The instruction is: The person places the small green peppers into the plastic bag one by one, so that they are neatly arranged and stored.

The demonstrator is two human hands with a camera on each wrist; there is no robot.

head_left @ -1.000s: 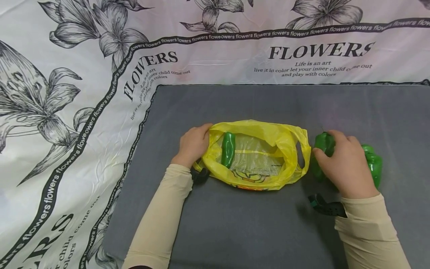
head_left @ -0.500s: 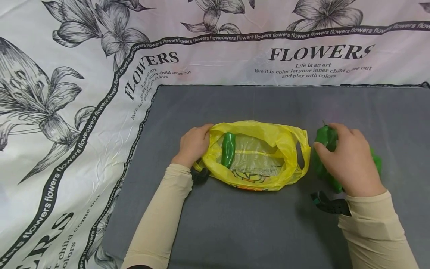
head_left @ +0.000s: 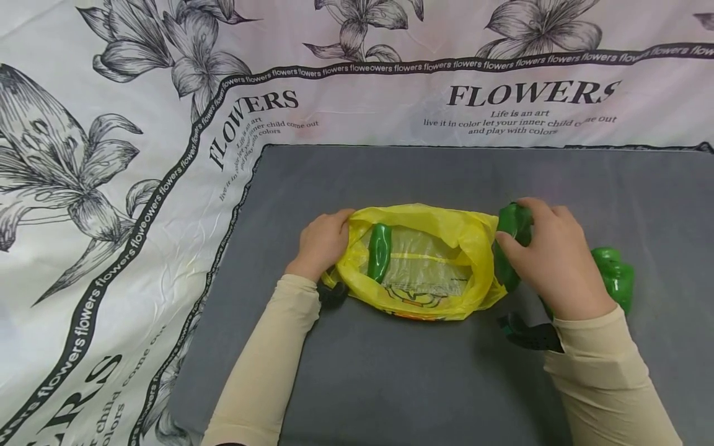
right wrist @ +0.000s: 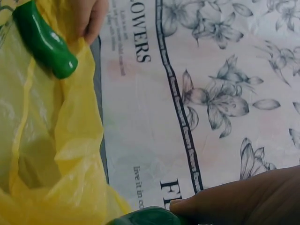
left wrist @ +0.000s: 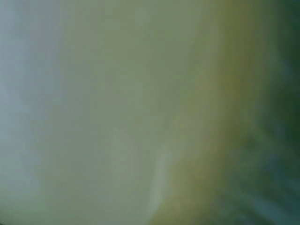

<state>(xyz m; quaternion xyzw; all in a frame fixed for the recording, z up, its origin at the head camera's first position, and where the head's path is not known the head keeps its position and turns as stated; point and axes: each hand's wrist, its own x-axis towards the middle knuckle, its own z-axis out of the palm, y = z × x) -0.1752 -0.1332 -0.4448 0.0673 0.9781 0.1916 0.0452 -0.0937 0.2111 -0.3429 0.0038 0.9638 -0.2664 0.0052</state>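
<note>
A yellow plastic bag (head_left: 426, 303) lies with its mouth held wide on the grey table. My left hand (head_left: 320, 244) pinches its left rim. Inside, toward that hand, is a glossy green pepper (head_left: 380, 253); the right wrist view shows this pepper (right wrist: 44, 42) as well. My right hand (head_left: 558, 260) grips another green pepper (head_left: 512, 241), with the thumb on its near side and the fingers over its top. That held pepper overlaps the bag's right handle in the head view. In the right wrist view only a bit of the held pepper (right wrist: 147, 216) shows.
Right of my right forearm sits at least one more green pepper (head_left: 616, 279), partly hidden by the hand. A white flower-print cloth (head_left: 368, 118) borders the grey table (head_left: 401, 378) at the back and left. The left wrist view is a blur.
My right hand has lifted the green pepper slightly, then carried it left to the bag's right edge, away from the peppers beside it. The left hand keeps its place on the rim.
</note>
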